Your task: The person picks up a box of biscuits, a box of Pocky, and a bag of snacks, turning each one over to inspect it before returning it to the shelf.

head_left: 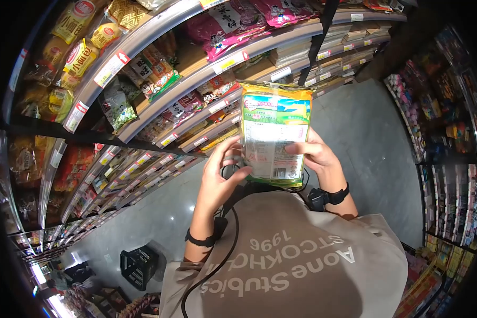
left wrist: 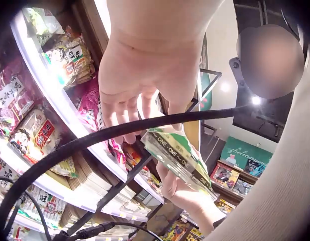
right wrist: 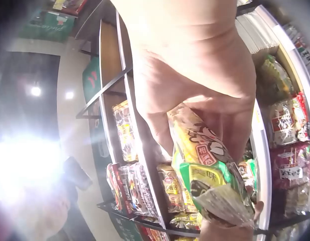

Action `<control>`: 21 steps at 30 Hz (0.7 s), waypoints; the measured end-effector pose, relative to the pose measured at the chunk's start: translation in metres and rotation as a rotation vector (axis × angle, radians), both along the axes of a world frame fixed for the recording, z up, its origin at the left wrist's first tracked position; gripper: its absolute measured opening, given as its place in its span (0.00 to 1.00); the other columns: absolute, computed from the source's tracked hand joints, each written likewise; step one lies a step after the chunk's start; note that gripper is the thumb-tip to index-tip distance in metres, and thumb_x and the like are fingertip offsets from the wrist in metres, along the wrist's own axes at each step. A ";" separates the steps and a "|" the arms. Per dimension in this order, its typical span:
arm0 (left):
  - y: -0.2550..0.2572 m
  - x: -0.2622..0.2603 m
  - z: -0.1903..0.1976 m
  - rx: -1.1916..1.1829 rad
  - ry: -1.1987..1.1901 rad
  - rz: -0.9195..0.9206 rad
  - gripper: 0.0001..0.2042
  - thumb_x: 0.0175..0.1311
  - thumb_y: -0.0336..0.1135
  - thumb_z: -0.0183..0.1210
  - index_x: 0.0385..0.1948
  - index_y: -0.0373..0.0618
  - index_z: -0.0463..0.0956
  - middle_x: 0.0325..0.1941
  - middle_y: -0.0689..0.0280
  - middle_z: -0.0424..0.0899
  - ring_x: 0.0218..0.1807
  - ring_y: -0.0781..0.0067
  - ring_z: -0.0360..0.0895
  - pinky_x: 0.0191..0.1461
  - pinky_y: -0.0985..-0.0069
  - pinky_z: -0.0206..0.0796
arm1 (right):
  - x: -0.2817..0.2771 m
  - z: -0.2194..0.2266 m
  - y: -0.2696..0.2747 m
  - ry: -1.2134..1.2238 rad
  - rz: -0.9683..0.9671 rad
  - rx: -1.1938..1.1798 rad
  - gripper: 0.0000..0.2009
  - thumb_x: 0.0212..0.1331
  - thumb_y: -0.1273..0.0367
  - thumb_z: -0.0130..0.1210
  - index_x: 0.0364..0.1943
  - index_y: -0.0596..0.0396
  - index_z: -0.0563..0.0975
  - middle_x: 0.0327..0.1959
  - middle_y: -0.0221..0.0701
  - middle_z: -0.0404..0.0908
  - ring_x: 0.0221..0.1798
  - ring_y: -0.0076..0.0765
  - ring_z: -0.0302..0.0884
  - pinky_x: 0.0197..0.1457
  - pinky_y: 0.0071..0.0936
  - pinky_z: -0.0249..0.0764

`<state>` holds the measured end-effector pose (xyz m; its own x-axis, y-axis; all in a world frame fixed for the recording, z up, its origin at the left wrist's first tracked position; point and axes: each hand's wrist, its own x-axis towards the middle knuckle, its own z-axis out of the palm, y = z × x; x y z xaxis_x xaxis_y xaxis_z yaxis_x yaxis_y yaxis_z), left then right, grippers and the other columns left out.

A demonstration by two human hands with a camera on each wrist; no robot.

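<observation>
A green-and-yellow snack bag (head_left: pixel 275 135) stands upright before the chest in the head view, its printed back with a barcode facing up. My right hand (head_left: pixel 320 156) grips its right side, thumb across the front and fingers behind. In the right wrist view the bag (right wrist: pixel 210 170) hangs within the right hand (right wrist: pixel 195 70). My left hand (head_left: pixel 220 172) is at the bag's left edge, fingers loosely bent and spread, thumb tip at the lower left side. The left wrist view shows the left hand (left wrist: pixel 147 75) with relaxed fingers above the bag's end (left wrist: pixel 180 158).
Curved shelves (head_left: pixel 177 90) of packaged snacks run along the left and top. More stocked racks (head_left: pixel 440 116) stand at the right. A dark basket (head_left: pixel 139 266) sits on the grey floor (head_left: pixel 355 122) at lower left. A black cable (left wrist: pixel 94 138) crosses the left wrist view.
</observation>
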<state>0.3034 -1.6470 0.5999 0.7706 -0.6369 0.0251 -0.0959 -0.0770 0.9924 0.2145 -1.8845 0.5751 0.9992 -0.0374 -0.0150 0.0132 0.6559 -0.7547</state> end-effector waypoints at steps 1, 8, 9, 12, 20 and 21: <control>0.003 0.000 0.000 0.074 -0.015 -0.036 0.28 0.54 0.28 0.69 0.60 0.40 0.72 0.52 0.60 0.82 0.52 0.66 0.80 0.57 0.68 0.72 | 0.000 -0.001 0.000 0.003 0.025 0.054 0.31 0.52 0.77 0.60 0.65 0.65 0.68 0.62 0.41 0.76 0.65 0.37 0.73 0.69 0.34 0.68; 0.016 0.002 -0.005 0.089 -0.163 -0.278 0.28 0.52 0.27 0.72 0.57 0.40 0.72 0.45 0.57 0.87 0.44 0.62 0.84 0.52 0.69 0.74 | 0.005 -0.013 -0.002 -0.018 0.091 0.227 0.33 0.53 0.79 0.58 0.67 0.66 0.65 0.64 0.43 0.74 0.66 0.39 0.72 0.68 0.35 0.69; 0.015 0.002 0.001 0.130 -0.168 -0.293 0.28 0.52 0.28 0.72 0.56 0.40 0.72 0.43 0.58 0.87 0.43 0.63 0.84 0.51 0.69 0.74 | 0.004 -0.014 -0.003 -0.023 0.082 0.230 0.33 0.53 0.79 0.58 0.67 0.66 0.65 0.64 0.43 0.74 0.66 0.39 0.72 0.68 0.36 0.69; 0.011 0.000 -0.001 0.273 -0.043 -0.265 0.29 0.50 0.25 0.73 0.57 0.40 0.73 0.42 0.63 0.86 0.44 0.71 0.81 0.52 0.72 0.71 | 0.003 -0.021 -0.006 -0.039 0.067 0.229 0.32 0.53 0.79 0.59 0.67 0.66 0.66 0.64 0.43 0.74 0.66 0.39 0.72 0.68 0.36 0.69; 0.009 0.004 -0.006 0.282 -0.033 -0.337 0.12 0.55 0.26 0.70 0.40 0.37 0.82 0.33 0.60 0.89 0.34 0.75 0.83 0.43 0.75 0.73 | 0.000 -0.015 -0.009 -0.020 0.008 0.228 0.33 0.51 0.79 0.57 0.67 0.69 0.64 0.65 0.48 0.73 0.65 0.47 0.74 0.69 0.42 0.72; 0.009 0.004 -0.006 0.265 0.023 -0.336 0.11 0.55 0.26 0.69 0.39 0.36 0.82 0.33 0.61 0.89 0.34 0.77 0.82 0.43 0.75 0.73 | 0.000 -0.015 -0.011 -0.025 0.001 0.237 0.33 0.51 0.79 0.57 0.67 0.70 0.64 0.65 0.48 0.73 0.65 0.47 0.75 0.69 0.42 0.72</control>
